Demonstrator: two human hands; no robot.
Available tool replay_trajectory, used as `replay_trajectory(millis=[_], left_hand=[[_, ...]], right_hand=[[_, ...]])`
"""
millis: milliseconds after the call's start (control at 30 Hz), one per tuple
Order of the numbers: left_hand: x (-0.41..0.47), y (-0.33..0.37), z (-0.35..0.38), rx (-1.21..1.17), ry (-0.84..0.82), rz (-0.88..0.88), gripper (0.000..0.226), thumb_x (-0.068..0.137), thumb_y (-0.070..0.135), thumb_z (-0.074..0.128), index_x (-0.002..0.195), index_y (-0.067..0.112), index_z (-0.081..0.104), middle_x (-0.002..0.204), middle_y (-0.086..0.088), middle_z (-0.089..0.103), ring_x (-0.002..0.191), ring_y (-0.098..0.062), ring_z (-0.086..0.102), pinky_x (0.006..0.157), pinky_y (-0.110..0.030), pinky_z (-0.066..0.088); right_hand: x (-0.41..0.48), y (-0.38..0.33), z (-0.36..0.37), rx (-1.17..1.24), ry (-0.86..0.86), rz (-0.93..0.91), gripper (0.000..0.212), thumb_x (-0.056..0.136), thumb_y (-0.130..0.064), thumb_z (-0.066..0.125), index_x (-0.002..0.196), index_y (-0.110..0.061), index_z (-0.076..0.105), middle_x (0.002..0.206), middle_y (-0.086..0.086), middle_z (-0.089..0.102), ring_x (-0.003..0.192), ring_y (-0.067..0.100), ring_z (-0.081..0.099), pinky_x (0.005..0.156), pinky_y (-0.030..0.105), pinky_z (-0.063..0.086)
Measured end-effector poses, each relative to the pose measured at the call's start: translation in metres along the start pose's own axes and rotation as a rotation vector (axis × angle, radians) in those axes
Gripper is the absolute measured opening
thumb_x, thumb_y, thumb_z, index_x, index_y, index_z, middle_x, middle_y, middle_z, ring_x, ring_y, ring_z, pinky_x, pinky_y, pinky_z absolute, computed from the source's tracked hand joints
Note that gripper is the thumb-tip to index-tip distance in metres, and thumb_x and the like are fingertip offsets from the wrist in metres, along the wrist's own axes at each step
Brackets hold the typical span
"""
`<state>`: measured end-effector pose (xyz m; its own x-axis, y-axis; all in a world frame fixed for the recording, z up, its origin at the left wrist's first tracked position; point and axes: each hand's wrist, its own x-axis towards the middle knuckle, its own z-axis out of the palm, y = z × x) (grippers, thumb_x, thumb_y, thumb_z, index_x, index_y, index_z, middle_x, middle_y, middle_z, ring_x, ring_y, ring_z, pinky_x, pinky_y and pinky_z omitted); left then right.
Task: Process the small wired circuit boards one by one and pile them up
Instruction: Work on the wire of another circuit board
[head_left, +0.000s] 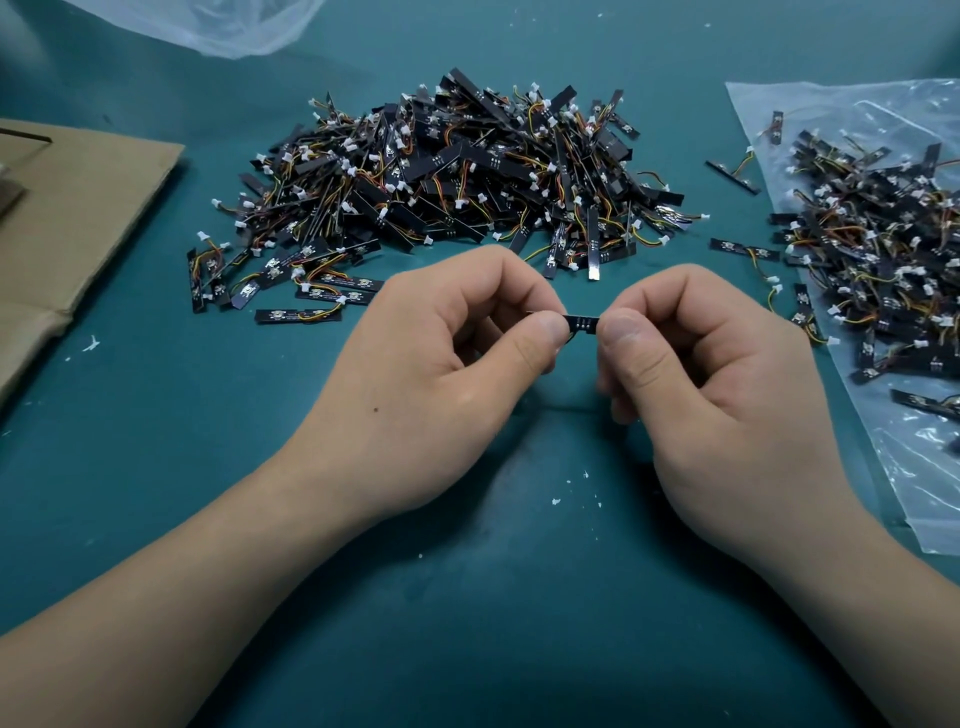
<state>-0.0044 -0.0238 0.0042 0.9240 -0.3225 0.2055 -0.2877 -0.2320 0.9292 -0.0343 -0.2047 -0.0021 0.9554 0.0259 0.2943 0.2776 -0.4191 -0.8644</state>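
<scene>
A small black circuit board (582, 323) is held level above the green mat, just in front of me. My left hand (436, 364) pinches its left end between thumb and fingers, and my right hand (701, 374) pinches its right end the same way. Most of the board is hidden by my fingertips; only a short middle stretch with tiny pads shows. A big heap of black boards (447, 171) with coloured wires and white plugs lies behind my hands. A second heap (878, 249) lies on a clear plastic bag (924, 467) at the right.
A flattened cardboard sheet (78, 218) covers the left side of the green mat (467, 597). Crumpled clear plastic (208, 26) sits at the far left edge. Loose boards (732, 176) lie between the heaps, and small white scraps (571, 493) dot the mat near my wrists.
</scene>
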Motion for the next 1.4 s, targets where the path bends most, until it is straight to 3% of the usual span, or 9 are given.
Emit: replay_trajectory(millis=[700, 767, 867, 933, 1033, 1200, 1300, 1400], left_hand=[[0.0001, -0.0026, -0.0007, 0.034, 0.001, 0.017, 0.009, 0.094, 0.022, 0.063, 0.085, 0.019, 0.066, 0.072, -0.004, 0.063, 0.063, -0.029, 0.059, 0.059, -0.039, 0.048], [0.0001, -0.0028, -0.0006, 0.047, -0.008, 0.024, 0.01, 0.094, 0.022, 0.063, 0.085, 0.018, 0.066, 0.07, -0.002, 0.063, 0.061, -0.024, 0.058, 0.056, -0.035, 0.046], [0.0001, -0.0032, -0.0008, 0.06, -0.006, 0.024, 0.009, 0.095, 0.021, 0.064, 0.086, 0.02, 0.065, 0.066, 0.013, 0.057, 0.056, -0.006, 0.048, 0.054, -0.018, 0.038], [0.0001, -0.0037, -0.0013, 0.06, 0.007, 0.017, 0.008, 0.095, 0.021, 0.064, 0.088, 0.02, 0.065, 0.066, 0.016, 0.057, 0.056, -0.004, 0.048, 0.055, -0.014, 0.037], [-0.0002, -0.0042, -0.0018, 0.067, 0.014, 0.012, 0.008, 0.095, 0.025, 0.065, 0.087, 0.022, 0.066, 0.064, 0.008, 0.058, 0.053, -0.006, 0.047, 0.053, -0.016, 0.037], [-0.0005, -0.0048, -0.0015, 0.057, 0.023, -0.008, 0.008, 0.094, 0.03, 0.064, 0.088, 0.024, 0.066, 0.066, -0.003, 0.064, 0.058, -0.027, 0.057, 0.053, -0.033, 0.043], [-0.0004, -0.0045, -0.0015, 0.065, -0.011, 0.002, 0.01, 0.093, 0.029, 0.064, 0.085, 0.023, 0.066, 0.064, 0.004, 0.061, 0.056, -0.018, 0.052, 0.053, -0.027, 0.041], [-0.0002, -0.0049, -0.0007, 0.055, -0.009, -0.004, 0.01, 0.093, 0.029, 0.064, 0.085, 0.022, 0.066, 0.068, 0.0, 0.064, 0.06, -0.024, 0.057, 0.054, -0.029, 0.044]], right_hand=[[0.0002, -0.0006, -0.0006, 0.023, -0.019, 0.002, 0.015, 0.098, -0.035, 0.057, 0.085, -0.027, 0.06, 0.071, -0.004, 0.067, 0.06, 0.019, 0.06, 0.058, 0.025, 0.049], [0.0, 0.0003, -0.0008, 0.011, -0.017, 0.005, 0.015, 0.098, -0.033, 0.059, 0.085, -0.027, 0.061, 0.071, -0.005, 0.067, 0.06, 0.018, 0.061, 0.057, 0.025, 0.049], [0.0001, 0.0009, -0.0006, 0.012, -0.011, 0.009, 0.015, 0.098, -0.034, 0.059, 0.085, -0.027, 0.061, 0.071, -0.005, 0.068, 0.06, 0.02, 0.061, 0.056, 0.03, 0.05], [-0.0001, 0.0007, -0.0003, 0.028, -0.008, 0.005, 0.014, 0.097, -0.034, 0.06, 0.086, -0.027, 0.062, 0.071, -0.003, 0.067, 0.06, 0.021, 0.061, 0.057, 0.031, 0.051], [-0.0005, 0.0023, 0.0, 0.015, -0.005, 0.006, 0.013, 0.098, -0.032, 0.061, 0.085, -0.027, 0.062, 0.071, -0.003, 0.067, 0.06, 0.02, 0.061, 0.057, 0.031, 0.05], [-0.0006, 0.0027, 0.0009, 0.02, -0.003, 0.006, 0.014, 0.098, -0.034, 0.06, 0.086, -0.027, 0.062, 0.071, -0.002, 0.067, 0.061, 0.021, 0.061, 0.057, 0.033, 0.05], [-0.0009, 0.0028, -0.0003, 0.01, -0.007, 0.011, 0.017, 0.096, -0.037, 0.062, 0.084, -0.026, 0.062, 0.07, -0.001, 0.067, 0.059, 0.022, 0.06, 0.056, 0.036, 0.05], [0.0001, 0.0032, -0.0006, 0.006, -0.013, 0.018, 0.017, 0.096, -0.037, 0.061, 0.083, -0.026, 0.061, 0.07, -0.003, 0.067, 0.059, 0.02, 0.06, 0.057, 0.036, 0.05]])
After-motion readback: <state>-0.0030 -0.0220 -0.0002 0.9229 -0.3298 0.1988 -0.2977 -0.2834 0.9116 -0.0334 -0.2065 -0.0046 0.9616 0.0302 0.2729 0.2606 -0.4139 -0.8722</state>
